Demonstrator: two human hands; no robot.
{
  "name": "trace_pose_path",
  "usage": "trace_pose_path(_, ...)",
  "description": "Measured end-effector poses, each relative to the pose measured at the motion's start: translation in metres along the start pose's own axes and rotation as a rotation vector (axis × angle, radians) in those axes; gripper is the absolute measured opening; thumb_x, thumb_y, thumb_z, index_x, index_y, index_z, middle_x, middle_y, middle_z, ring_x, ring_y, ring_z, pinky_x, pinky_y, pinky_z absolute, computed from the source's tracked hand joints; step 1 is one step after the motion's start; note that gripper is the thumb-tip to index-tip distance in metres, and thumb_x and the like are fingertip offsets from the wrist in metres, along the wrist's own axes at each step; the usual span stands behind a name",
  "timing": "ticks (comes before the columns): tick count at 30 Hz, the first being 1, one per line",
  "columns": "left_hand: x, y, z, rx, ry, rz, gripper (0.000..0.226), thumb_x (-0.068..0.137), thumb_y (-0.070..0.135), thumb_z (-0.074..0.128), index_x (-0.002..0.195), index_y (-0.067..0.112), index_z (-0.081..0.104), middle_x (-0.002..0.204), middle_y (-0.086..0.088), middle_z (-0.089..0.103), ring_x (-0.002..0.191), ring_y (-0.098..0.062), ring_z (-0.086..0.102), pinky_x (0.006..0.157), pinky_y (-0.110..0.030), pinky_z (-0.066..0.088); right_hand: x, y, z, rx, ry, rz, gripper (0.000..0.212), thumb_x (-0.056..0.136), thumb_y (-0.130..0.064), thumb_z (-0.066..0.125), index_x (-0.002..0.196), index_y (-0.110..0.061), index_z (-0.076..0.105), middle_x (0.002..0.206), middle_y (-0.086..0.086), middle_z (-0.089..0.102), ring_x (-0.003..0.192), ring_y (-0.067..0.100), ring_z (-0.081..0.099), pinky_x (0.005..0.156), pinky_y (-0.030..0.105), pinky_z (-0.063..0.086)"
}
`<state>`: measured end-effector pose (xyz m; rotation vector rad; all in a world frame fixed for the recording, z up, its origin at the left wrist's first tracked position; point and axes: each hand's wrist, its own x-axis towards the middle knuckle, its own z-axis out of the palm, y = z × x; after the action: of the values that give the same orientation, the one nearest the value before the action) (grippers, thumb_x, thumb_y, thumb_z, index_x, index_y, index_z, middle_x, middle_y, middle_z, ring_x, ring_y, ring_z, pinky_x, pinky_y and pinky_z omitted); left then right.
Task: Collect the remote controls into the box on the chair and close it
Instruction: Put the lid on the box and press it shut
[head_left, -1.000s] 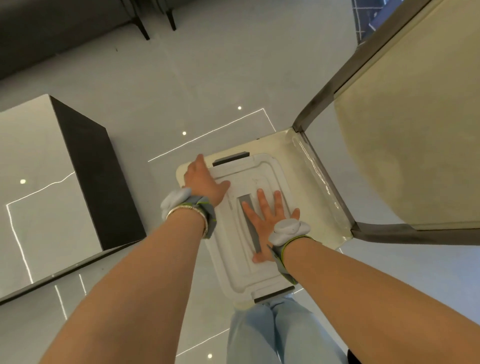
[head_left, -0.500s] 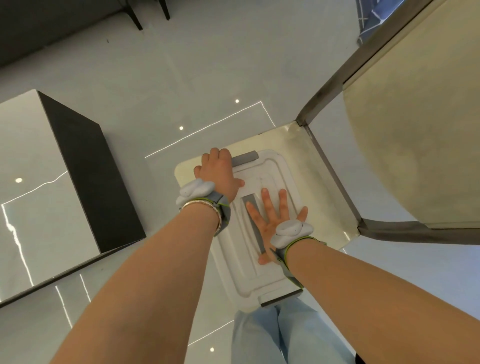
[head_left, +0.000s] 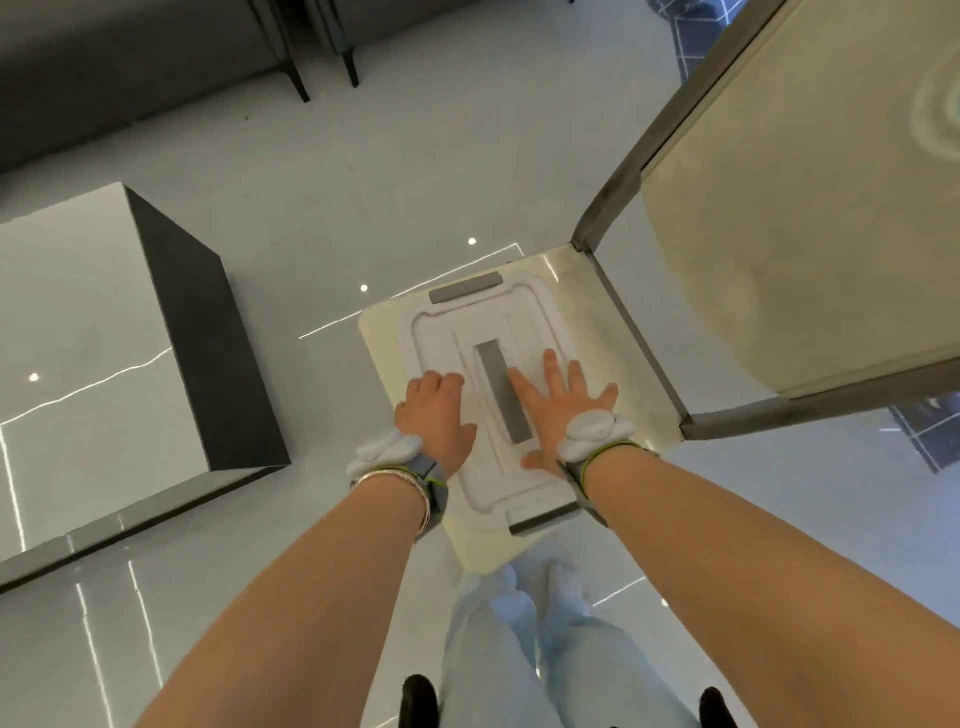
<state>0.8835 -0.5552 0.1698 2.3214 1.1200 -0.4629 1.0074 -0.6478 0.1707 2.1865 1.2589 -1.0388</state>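
Observation:
A white plastic box (head_left: 441, 338) with its lid on sits on the cream seat of a chair (head_left: 618, 364). The lid has a grey strip (head_left: 501, 389) down its middle and a grey latch (head_left: 466, 288) at the far end. Another grey latch (head_left: 540, 524) sits at the near end. My right hand (head_left: 558, 405) lies flat on the lid, fingers spread, right of the strip. My left hand (head_left: 436, 415) rests on the lid's left edge with fingers curled down. No remote controls are visible.
The chair's cream backrest (head_left: 805, 208) with its grey frame rises at the right. A glossy low table with a dark side (head_left: 197, 338) stands at the left. Dark furniture legs (head_left: 296, 67) stand at the far end. My legs (head_left: 540, 649) stand just before the chair.
My left hand has slid from the far latch back along the lid's left edge toward me. My right hand stays flat on the lid.

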Motion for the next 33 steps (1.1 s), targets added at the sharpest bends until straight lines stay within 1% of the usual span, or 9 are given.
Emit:
trace_pose_path(3, -0.034, 0.008, 0.02, -0.075, 0.018, -0.018, 0.058, 0.085, 0.027, 0.058, 0.137, 0.011, 0.038, 0.142, -0.01, 0.038, 0.131, -0.027, 0.034, 0.102, -0.039, 0.039, -0.024, 0.024, 0.02, -0.013, -0.067, 0.037, 0.095, 0.086, -0.042, 0.058, 0.146, -0.039, -0.015, 0.159, 0.006, -0.02, 0.147, 0.033, -0.005, 0.108, 0.068, 0.015)
trace_pose_path(7, -0.06, 0.015, 0.053, -0.102, 0.056, -0.015, 0.066, 0.083, 0.032, 0.06, 0.141, 0.01, 0.035, 0.153, -0.01, 0.027, 0.141, -0.026, 0.024, 0.11, -0.036, 0.031, -0.037, 0.043, 0.039, -0.125, -0.053, -0.127, 0.098, 0.085, -0.018, 0.06, 0.147, -0.038, -0.012, 0.159, 0.001, -0.02, 0.148, 0.026, -0.01, 0.113, 0.063, 0.011)
trace_pose_path(11, -0.075, 0.023, 0.093, 0.114, -0.056, -0.047, 0.094, 0.075, 0.043, 0.066, 0.149, 0.014, 0.016, 0.161, -0.01, 0.002, 0.148, -0.027, 0.007, 0.119, -0.039, 0.015, -0.039, 0.041, 0.066, -0.117, -0.044, -0.19, 0.104, 0.08, -0.004, 0.058, 0.147, -0.036, -0.015, 0.157, 0.001, -0.029, 0.146, 0.025, -0.021, 0.11, 0.068, 0.01)
trace_pose_path(14, -0.071, 0.037, 0.118, 0.249, -0.009, -0.156, 0.101, 0.074, 0.035, 0.071, 0.15, 0.014, 0.008, 0.161, -0.012, -0.006, 0.149, -0.028, 0.0, 0.119, -0.046, 0.01, -0.031, 0.041, 0.083, -0.132, -0.006, -0.175, 0.113, 0.079, -0.018, 0.069, 0.146, -0.034, -0.02, 0.155, 0.003, -0.034, 0.144, 0.028, -0.026, 0.106, 0.073, 0.011)
trace_pose_path(18, -0.065, 0.043, 0.137, 0.339, 0.106, -0.163, 0.08, 0.088, 0.022, 0.056, 0.15, 0.007, 0.007, 0.16, -0.018, -0.002, 0.148, -0.034, 0.002, 0.117, -0.053, 0.012, -0.016, 0.044, 0.098, -0.161, 0.087, -0.177, 0.126, 0.07, -0.038, 0.077, 0.145, -0.032, -0.024, 0.154, 0.004, -0.035, 0.143, 0.031, -0.027, 0.104, 0.073, 0.016)
trace_pose_path(21, -0.062, 0.045, 0.137, 0.379, 0.183, -0.149, 0.073, 0.088, 0.024, 0.057, 0.146, 0.008, 0.017, 0.158, -0.019, 0.007, 0.146, -0.035, 0.011, 0.113, -0.053, 0.022, -0.013, 0.042, 0.103, -0.117, 0.153, -0.172, 0.109, 0.078, -0.046, 0.066, 0.147, -0.034, -0.017, 0.155, 0.002, -0.031, 0.144, 0.031, -0.024, 0.106, 0.07, 0.018)
trace_pose_path(25, -0.056, 0.039, 0.129, 0.382, 0.138, -0.103, 0.079, 0.076, 0.033, 0.066, 0.142, 0.011, 0.027, 0.156, -0.015, 0.017, 0.142, -0.032, 0.022, 0.106, -0.049, 0.033, -0.009, 0.045, 0.099, -0.044, 0.146, -0.199, 0.093, 0.084, -0.047, 0.059, 0.148, -0.035, -0.008, 0.157, 0.0, -0.027, 0.145, 0.029, -0.022, 0.107, 0.07, 0.017)
trace_pose_path(29, -0.045, 0.034, 0.118, 0.321, 0.119, -0.11, 0.069, 0.07, 0.037, 0.068, 0.131, 0.014, 0.043, 0.151, -0.011, 0.027, 0.13, -0.028, 0.037, 0.09, -0.043, 0.045, -0.011, 0.051, 0.084, 0.011, 0.11, -0.222, 0.077, 0.09, -0.047, 0.047, 0.148, -0.037, -0.002, 0.159, -0.003, -0.021, 0.146, 0.025, -0.019, 0.106, 0.071, 0.012)
trace_pose_path(33, -0.048, 0.034, 0.119, 0.336, 0.047, -0.11, 0.07, 0.074, 0.041, 0.066, 0.133, 0.013, 0.042, 0.153, -0.012, 0.023, 0.133, -0.029, 0.035, 0.093, -0.043, 0.044, -0.013, 0.047, 0.087, -0.011, 0.09, -0.213, 0.072, 0.093, -0.043, 0.044, 0.148, -0.037, -0.003, 0.159, -0.003, -0.021, 0.147, 0.025, -0.018, 0.107, 0.072, 0.008)
